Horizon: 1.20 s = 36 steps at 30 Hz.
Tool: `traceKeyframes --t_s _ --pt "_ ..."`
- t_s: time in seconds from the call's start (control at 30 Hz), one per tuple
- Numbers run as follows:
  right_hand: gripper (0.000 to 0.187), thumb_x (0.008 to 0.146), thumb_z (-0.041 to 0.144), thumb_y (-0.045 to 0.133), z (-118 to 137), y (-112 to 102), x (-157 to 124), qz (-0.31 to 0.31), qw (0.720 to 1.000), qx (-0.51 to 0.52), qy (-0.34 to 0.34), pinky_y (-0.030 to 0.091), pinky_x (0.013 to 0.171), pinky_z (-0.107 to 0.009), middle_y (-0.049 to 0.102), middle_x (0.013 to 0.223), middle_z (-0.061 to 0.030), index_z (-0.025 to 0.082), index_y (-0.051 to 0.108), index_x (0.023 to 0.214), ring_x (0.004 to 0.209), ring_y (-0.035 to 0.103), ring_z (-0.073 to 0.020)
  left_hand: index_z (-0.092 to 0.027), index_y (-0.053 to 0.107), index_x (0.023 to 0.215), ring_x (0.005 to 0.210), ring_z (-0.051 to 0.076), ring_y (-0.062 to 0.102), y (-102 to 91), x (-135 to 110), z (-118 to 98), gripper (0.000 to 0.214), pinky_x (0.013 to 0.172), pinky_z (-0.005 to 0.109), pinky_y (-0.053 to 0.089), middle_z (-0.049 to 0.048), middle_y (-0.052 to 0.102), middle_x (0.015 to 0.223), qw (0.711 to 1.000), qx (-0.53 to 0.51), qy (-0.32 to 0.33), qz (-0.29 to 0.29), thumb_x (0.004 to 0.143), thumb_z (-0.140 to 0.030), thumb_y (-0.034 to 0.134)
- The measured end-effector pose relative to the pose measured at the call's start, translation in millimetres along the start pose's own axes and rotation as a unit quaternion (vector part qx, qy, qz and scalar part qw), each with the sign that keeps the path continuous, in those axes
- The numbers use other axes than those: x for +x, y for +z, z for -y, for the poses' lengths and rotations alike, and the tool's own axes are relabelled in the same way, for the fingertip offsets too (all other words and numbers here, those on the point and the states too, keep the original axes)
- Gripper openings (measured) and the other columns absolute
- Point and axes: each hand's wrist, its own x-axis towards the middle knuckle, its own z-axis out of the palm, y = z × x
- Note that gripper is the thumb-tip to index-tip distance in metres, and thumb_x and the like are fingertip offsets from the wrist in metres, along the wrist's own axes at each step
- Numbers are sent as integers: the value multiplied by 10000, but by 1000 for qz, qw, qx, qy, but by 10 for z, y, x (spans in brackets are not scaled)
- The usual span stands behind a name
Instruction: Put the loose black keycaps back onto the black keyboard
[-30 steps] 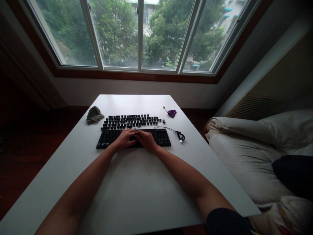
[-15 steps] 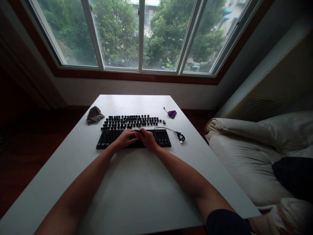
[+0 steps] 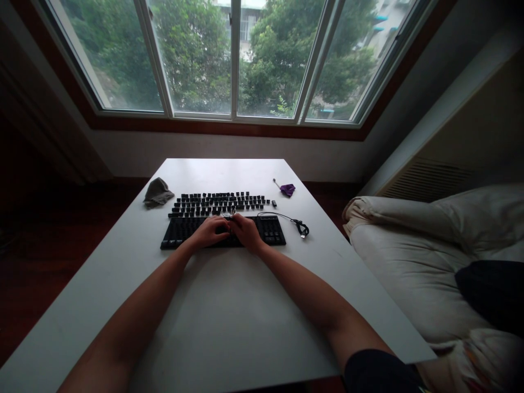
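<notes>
A black keyboard [image 3: 275,231] lies on the white table with both hands over its middle. My right hand [image 3: 245,229] is closed, its fingertips pinched on a thin, shiny wire keycap puller [image 3: 233,210] that sticks out beyond them. Against it, my left hand [image 3: 210,231] has its fingers curled and thumb stretched toward the right fingertips; whatever lies between its fingers is hidden. Loose black keycaps [image 3: 221,201] stand in rows just behind the keyboard. The hands cover the keyboard's central part.
A grey cloth [image 3: 158,192] lies at the table's left edge. To the right are a purple cloth [image 3: 287,190], a thin brush-like stick [image 3: 276,183] and the coiled USB cable [image 3: 302,227]. A pale sofa [image 3: 393,262] stands right of the table [image 3: 229,316], with a window beyond.
Both hands stay at the same spot on the keyboard, with only slight finger movement. The whole view has shifted very slightly.
</notes>
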Motion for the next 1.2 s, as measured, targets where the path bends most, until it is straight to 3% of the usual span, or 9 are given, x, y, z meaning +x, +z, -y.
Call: traceKeyframes --t_s 0.83,1.2 --pt "304 919 494 564 -89 14 61 15 998 43 40 405 623 -243 621 666 21 207 650 965 600 528 -136 -223 731 955 1070 252 631 4 -4 -5 212 990 402 473 73 728 1078 1000 -3 3 2 879 -415 684" --pt "288 929 477 557 -98 19 59 15 1000 14 12 391 637 -243 605 685 20 205 652 944 610 502 -132 -220 743 938 1062 249 634 29 -5 28 188 985 395 475 73 727 1074 1000 -5 10 -4 890 -393 687"
